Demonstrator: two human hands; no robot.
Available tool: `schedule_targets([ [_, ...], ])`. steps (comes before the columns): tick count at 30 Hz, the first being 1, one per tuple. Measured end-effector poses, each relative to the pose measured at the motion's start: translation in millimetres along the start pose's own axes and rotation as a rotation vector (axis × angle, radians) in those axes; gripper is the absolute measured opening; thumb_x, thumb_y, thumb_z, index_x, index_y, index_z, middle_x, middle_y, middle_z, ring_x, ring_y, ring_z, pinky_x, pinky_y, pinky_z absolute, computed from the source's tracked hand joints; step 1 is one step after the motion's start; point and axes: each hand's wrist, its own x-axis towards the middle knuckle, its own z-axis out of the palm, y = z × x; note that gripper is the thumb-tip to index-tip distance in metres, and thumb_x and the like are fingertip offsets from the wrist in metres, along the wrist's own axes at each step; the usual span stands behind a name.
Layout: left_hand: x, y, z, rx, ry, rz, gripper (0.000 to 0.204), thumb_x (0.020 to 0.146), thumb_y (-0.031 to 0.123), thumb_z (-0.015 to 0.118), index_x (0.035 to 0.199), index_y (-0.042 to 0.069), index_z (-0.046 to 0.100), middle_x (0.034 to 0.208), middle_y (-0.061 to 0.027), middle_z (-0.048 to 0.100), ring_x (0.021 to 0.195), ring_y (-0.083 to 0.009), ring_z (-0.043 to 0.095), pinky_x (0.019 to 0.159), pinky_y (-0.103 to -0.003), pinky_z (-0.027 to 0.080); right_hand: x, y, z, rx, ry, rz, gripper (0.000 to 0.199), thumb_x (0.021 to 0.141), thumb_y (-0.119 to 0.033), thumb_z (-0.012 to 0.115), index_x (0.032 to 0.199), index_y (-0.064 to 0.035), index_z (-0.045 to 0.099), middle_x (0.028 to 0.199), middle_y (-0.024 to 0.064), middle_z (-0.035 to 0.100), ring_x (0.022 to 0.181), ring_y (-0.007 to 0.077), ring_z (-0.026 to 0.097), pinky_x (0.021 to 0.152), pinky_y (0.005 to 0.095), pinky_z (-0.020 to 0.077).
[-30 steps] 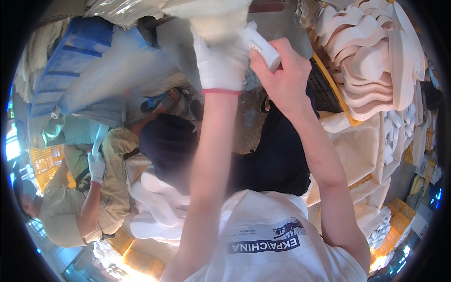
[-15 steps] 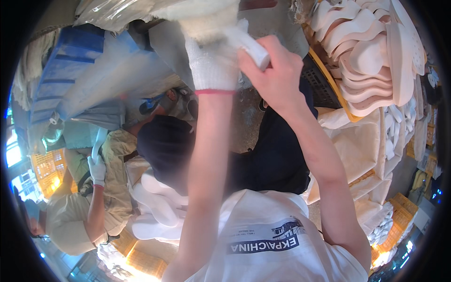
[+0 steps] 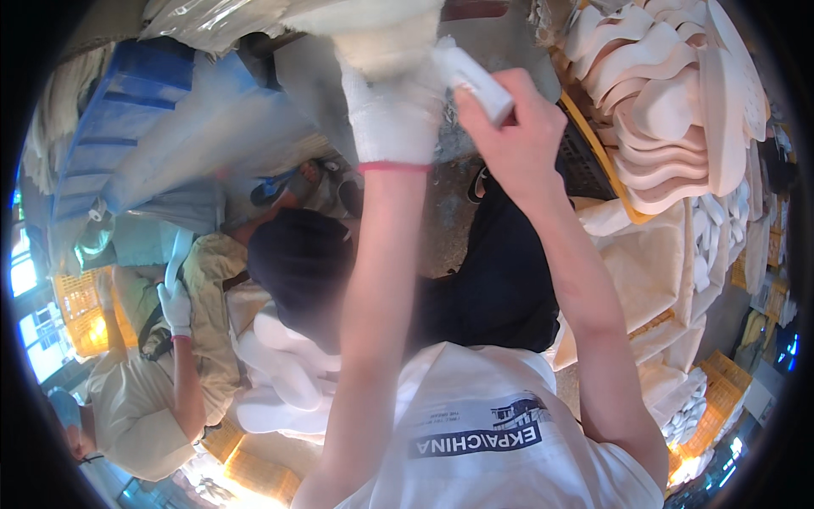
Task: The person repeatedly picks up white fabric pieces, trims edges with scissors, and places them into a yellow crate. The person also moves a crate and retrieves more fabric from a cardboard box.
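Observation:
My left hand (image 3: 392,123) wears a white knit glove with a pink-red hem. Its fingers are hidden behind a blurred, cream, fluffy mass (image 3: 381,53), whose kind I cannot make out. Close beside it, my bare right hand (image 3: 519,127) is closed around the blunt end of a smooth white bar-like piece (image 3: 476,81). The piece slants up and left, its far end close to the glove and the fluffy mass. Whether the left hand also grips it is hidden.
Pinkish wavy moulded pieces (image 3: 670,110) are stacked at upper right in a yellow-rimmed crate (image 3: 606,161). Smooth white pieces (image 3: 284,365) lie left of my lap. A co-worker (image 3: 144,390) with a gloved hand sits at left. A blue ribbed panel (image 3: 127,119) stands at upper left.
Both my hands have shifted slightly right. The white piece has moved right with my right hand, and more of its length shows. The co-worker has leaned slightly.

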Motion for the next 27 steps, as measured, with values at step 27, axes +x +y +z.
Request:
schedule_targets([
  [27,-2,5,3,-0.122,0.136,-0.068,0.058,0.095,0.045,0.047,0.138,0.006,0.04,0.131,-0.0183,0.05,0.116,-0.0363,0.052,0.1,-0.048,0.045,-1,-17,25,0.108,-0.003,-0.082,0.022,0.077,-0.012,0.077,0.087,-0.0025,0.06,0.064,0.008,0.062,0.052,0.0139,0.058,0.049,0.0268,0.0461],
])
